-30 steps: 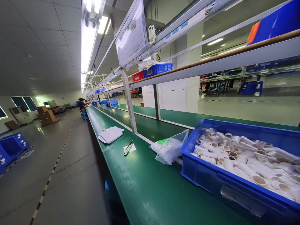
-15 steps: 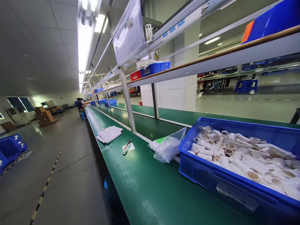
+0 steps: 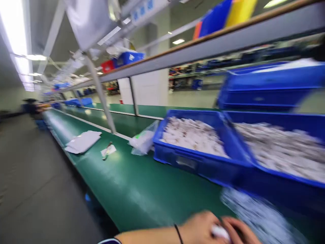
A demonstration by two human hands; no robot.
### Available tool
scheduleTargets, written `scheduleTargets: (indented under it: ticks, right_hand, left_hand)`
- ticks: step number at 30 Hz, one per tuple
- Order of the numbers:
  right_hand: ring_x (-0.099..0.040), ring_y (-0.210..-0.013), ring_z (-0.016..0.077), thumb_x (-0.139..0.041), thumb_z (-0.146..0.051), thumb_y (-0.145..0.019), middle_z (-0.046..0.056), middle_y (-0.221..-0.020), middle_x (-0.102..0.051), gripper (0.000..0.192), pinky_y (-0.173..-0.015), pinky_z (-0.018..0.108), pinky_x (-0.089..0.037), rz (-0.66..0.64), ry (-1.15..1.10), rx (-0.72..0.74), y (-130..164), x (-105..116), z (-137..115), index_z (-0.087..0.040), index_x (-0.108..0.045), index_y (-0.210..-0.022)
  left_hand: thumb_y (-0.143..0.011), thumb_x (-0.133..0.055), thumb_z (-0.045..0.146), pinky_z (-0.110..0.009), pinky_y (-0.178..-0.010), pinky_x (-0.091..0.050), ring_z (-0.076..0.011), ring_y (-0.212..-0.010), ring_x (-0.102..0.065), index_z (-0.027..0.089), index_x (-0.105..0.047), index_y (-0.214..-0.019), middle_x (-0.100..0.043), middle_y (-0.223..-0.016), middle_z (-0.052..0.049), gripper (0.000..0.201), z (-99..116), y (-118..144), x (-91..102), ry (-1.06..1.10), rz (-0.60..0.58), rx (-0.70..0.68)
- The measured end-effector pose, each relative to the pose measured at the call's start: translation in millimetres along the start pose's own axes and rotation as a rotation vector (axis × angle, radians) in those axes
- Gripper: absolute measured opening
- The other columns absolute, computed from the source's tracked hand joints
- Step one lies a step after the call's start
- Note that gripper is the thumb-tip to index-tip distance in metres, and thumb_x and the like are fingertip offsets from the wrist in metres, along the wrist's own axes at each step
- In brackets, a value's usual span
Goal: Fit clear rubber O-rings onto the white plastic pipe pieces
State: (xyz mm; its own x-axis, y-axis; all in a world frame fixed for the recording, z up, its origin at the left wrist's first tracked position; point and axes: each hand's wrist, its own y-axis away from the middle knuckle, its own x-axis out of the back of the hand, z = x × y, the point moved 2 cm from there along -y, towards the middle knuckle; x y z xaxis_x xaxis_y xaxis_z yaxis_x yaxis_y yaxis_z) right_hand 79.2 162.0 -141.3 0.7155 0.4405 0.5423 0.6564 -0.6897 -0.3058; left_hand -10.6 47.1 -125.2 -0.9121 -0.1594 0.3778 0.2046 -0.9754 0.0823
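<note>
At the bottom edge, my left hand (image 3: 199, 226), with a dark band round the wrist, is closed around a small white plastic piece (image 3: 220, 232). Only the end of the piece shows, so its shape cannot be told. Close against it on the right is my right hand (image 3: 242, 232), fingers curled and partly cut off by the frame; what they hold is hidden. A heap of clear plastic bags (image 3: 259, 211), blurred, lies just beyond the hands. Behind it stands a blue bin (image 3: 188, 162) of short white plastic tubes (image 3: 193, 134).
A second blue bin (image 3: 279, 179) of white parts adjoins on the right, with another blue bin (image 3: 256, 96) behind. On the green bench (image 3: 142, 189) lie papers (image 3: 83, 141), a cutter on a slip (image 3: 108, 151) and a filled plastic bag (image 3: 144, 140). A person (image 3: 31, 108) sits far left.
The view has swung to the right and blurred. Both my hands, the white piece, the heap of plastic bags and more blue bins have come into sight.
</note>
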Motion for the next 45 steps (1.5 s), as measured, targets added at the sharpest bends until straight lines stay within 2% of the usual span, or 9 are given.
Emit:
scheduleTargets:
  ticks: [3, 7, 13, 18, 23, 31, 37, 41, 45]
  right_hand:
    - [-0.056, -0.068, 0.0221, -0.056, -0.068, -0.075, 0.005, -0.073, -0.059, 0.045, -0.064, 0.036, -0.049, -0.079, -0.312, -0.219, 21, 14, -16, -0.024, -0.060, -0.077]
    - [-0.040, -0.052, 0.0114, -0.067, -0.064, -0.068, -0.004, -0.062, -0.046, 0.046, -0.047, 0.024, -0.035, -0.121, -0.709, -0.492, 19, 3, -32, -0.021, -0.051, -0.074]
    - [-0.039, -0.054, 0.0094, -0.073, -0.060, -0.067, -0.004, -0.065, -0.046, 0.047, -0.046, 0.020, -0.033, -0.133, -1.033, -0.624, 25, -5, -46, -0.021, -0.050, -0.076]
    - [-0.052, -0.060, 0.0122, -0.068, -0.057, -0.076, -0.002, -0.068, -0.056, 0.041, -0.055, 0.025, -0.041, -0.128, -0.923, -0.480, 26, -9, -44, -0.020, -0.055, -0.088]
    - [-0.055, -0.055, 0.0133, -0.063, -0.058, -0.080, -0.002, -0.062, -0.058, 0.040, -0.055, 0.026, -0.040, -0.131, -0.817, -0.410, 24, -10, -44, -0.020, -0.055, -0.089]
    - [-0.056, -0.058, 0.0134, -0.065, -0.060, -0.076, -0.001, -0.068, -0.060, 0.044, -0.056, 0.027, -0.044, -0.101, -0.704, -0.404, 24, -6, -39, -0.019, -0.056, -0.088]
    - [-0.057, -0.059, 0.0154, -0.058, -0.061, -0.082, 0.001, -0.069, -0.061, 0.041, -0.056, 0.028, -0.045, -0.112, -0.570, -0.343, 29, -10, -36, -0.020, -0.056, -0.086]
    - [-0.062, -0.073, 0.0193, -0.050, -0.049, -0.090, 0.005, -0.082, -0.066, 0.030, -0.066, 0.031, -0.049, -0.088, -0.226, -0.100, 9, 31, -52, -0.021, -0.061, -0.093]
    - [-0.061, -0.082, 0.0208, -0.049, -0.044, -0.091, 0.007, -0.092, -0.066, 0.027, -0.073, 0.032, -0.049, 0.120, 0.170, 0.146, -70, 124, -71, -0.021, -0.061, -0.100]
  left_hand:
    - [-0.074, -0.056, 0.019, -0.033, -0.076, -0.043, -0.0196, -0.081, -0.053, 0.018, -0.056, -0.091, -0.058, -0.087, -0.004, 0.017, 4, 4, 3.9, -0.156, 0.081, -0.154]
    - [-0.074, -0.053, 0.015, -0.033, -0.079, -0.041, -0.0198, -0.084, -0.052, 0.018, -0.051, -0.096, -0.057, -0.091, -0.006, 0.022, 2, 7, 7.9, -0.065, 0.137, -0.346]
    - [-0.087, -0.048, 0.026, -0.034, -0.084, -0.041, -0.0198, -0.091, -0.051, 0.017, -0.049, -0.107, -0.053, -0.099, -0.007, 0.022, 8, 15, 6.5, 0.136, 0.240, -0.313]
    - [-0.089, -0.049, 0.048, -0.027, -0.065, -0.038, -0.0133, -0.070, -0.048, 0.018, -0.046, -0.101, -0.050, -0.078, 0.000, 0.033, 2, 5, 2.3, 0.611, 0.274, -0.042]
    - [-0.081, -0.060, 0.053, -0.023, -0.056, -0.032, -0.0086, -0.057, -0.042, 0.017, -0.046, -0.096, -0.046, -0.066, 0.005, 0.041, 1, 0, -3.1, 1.050, 0.230, 0.058]
    - [-0.074, -0.072, 0.050, -0.020, -0.049, -0.026, -0.0054, -0.052, -0.041, 0.017, -0.047, -0.085, -0.048, -0.065, 0.005, 0.044, 2, 0, -1.5, 1.213, 0.202, 0.125]
    - [-0.074, -0.070, 0.054, -0.020, -0.046, -0.021, -0.0048, -0.048, -0.036, 0.017, -0.047, -0.084, -0.043, -0.060, 0.007, 0.045, 0, 1, -4.0, 1.146, 0.195, 0.117]
    - [-0.079, -0.062, 0.058, -0.020, -0.048, -0.023, -0.0049, -0.051, -0.036, 0.016, -0.048, -0.087, -0.048, -0.068, 0.004, 0.045, -6, 1, -1.8, 0.960, 0.233, 0.096]
    - [-0.083, -0.051, 0.064, -0.022, -0.055, -0.032, -0.0081, -0.058, -0.042, 0.016, -0.049, -0.090, -0.049, -0.073, 0.002, 0.049, -12, 0, 2.1, 0.684, 0.286, 0.030]
